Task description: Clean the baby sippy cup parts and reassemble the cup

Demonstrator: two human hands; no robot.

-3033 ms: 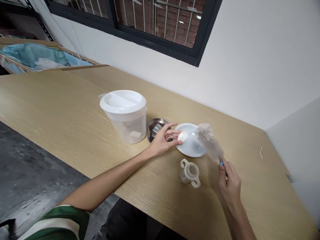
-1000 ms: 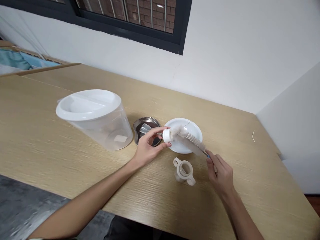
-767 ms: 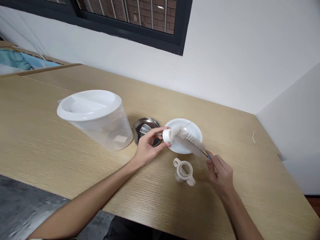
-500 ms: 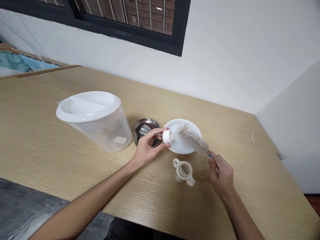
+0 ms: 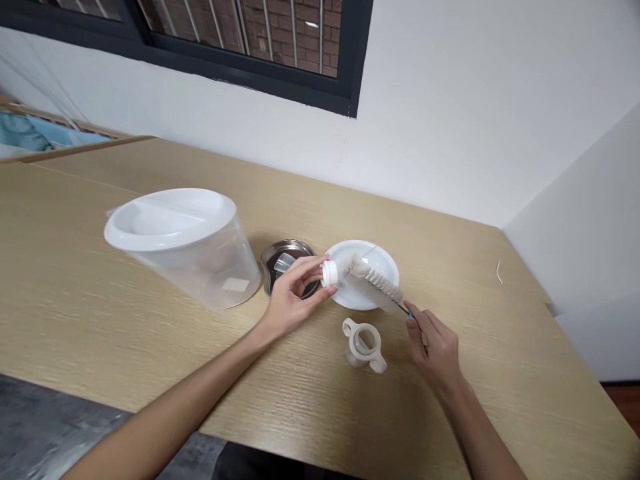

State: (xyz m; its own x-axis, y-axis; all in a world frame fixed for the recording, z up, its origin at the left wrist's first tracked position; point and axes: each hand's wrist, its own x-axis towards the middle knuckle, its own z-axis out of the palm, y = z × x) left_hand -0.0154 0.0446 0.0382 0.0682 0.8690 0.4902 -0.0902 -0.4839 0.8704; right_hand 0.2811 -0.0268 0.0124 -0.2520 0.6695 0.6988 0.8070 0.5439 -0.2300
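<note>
A: What are we holding?

B: In our left hand (image 5: 290, 300) we have a small white cap (image 5: 329, 273), thumb and fingers clamped on its sides, its open end facing right. Our right hand (image 5: 436, 348) has thumb and fingers closed round the thin handle of a brush (image 5: 376, 283), its pale bristles slanting up and leftward

A: Do the two meet?

B: The bristle tip is at the cap's mouth; whether it goes inside, we cannot tell. Both are held up, with a white dish (image 5: 387, 263) behind them from where we look

A: And around us?

B: On the wooden table (image 5: 280, 393), on our side of the dish, we see a cup with two handles (image 5: 357, 357). To the dish's left, partly hidden by our left hand, is a metal tray (image 5: 269, 257) with a clear plastic piece (image 5: 284, 263) in it, and further left a clear bucket (image 5: 220, 270) with a white lid (image 5: 173, 233)
</note>
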